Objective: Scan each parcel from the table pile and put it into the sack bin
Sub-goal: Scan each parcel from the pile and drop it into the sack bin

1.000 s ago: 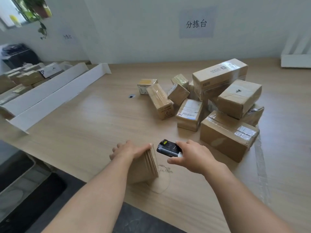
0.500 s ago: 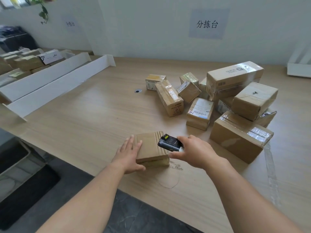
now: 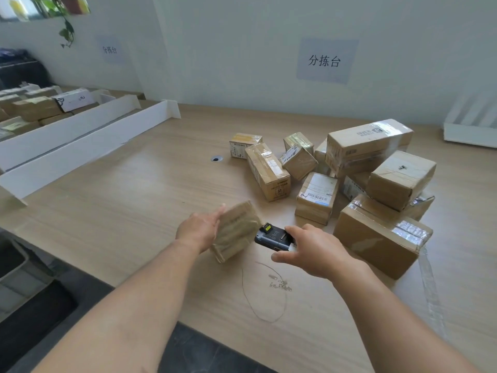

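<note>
Shows the parcel point(image 3: 236, 230) tipped up on edge, no longer flat as half a second ago; props it near the worktop point(image 3: 134, 197) front, apart from the pile point(image 3: 349, 170), left grip point(image 3: 199, 230) flat-fingered against its side; clasps the scanner point(image 3: 271, 236) in the right grip point(image 3: 309, 249), just beside it; risks toppling under mere pressing, or missing a hidden label.

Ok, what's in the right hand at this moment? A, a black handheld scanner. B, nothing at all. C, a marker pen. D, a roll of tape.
A: the right hand grips a black handheld scanner, its front end close to the small brown parcel that the left hand touches.
</note>
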Motion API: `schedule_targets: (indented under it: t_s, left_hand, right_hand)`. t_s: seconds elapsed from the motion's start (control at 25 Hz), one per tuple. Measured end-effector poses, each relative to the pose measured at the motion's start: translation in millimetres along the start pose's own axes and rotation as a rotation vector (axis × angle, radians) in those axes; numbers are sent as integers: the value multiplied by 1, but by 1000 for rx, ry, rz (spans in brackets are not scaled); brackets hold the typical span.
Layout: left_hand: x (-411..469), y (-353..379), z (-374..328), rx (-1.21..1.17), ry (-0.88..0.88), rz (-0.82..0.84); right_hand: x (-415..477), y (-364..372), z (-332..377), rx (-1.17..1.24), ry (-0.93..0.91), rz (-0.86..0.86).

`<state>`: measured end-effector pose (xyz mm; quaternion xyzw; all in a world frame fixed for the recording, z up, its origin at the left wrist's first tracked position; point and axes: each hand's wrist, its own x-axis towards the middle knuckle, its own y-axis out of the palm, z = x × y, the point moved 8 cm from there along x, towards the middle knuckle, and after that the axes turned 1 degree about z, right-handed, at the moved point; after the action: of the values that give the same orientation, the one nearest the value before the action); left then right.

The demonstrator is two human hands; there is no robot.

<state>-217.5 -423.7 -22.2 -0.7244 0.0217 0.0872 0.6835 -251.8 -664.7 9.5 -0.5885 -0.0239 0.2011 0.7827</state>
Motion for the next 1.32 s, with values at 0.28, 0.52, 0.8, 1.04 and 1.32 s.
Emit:
schedule_targets:
  t_s: [0.28, 0.52, 0.8, 1.04, 1.32]
  left_hand:
    - [17, 22, 18, 63, -146, 142]
    - [42, 17, 25, -96, -266, 142]
    - [44, 26, 46, -943, -379, 105]
    - [25, 67, 75, -1128, -434, 80]
    - [6, 39, 93, -1226, -421, -171]
  right_hand:
    - [7, -2, -2, -41, 39, 17]
    - [12, -5, 1, -70, 65, 14]
    - [18, 3, 4, -46, 89, 48]
    - [20, 1, 12, -73, 44, 34]
    - [16, 15, 21, -122, -46, 68]
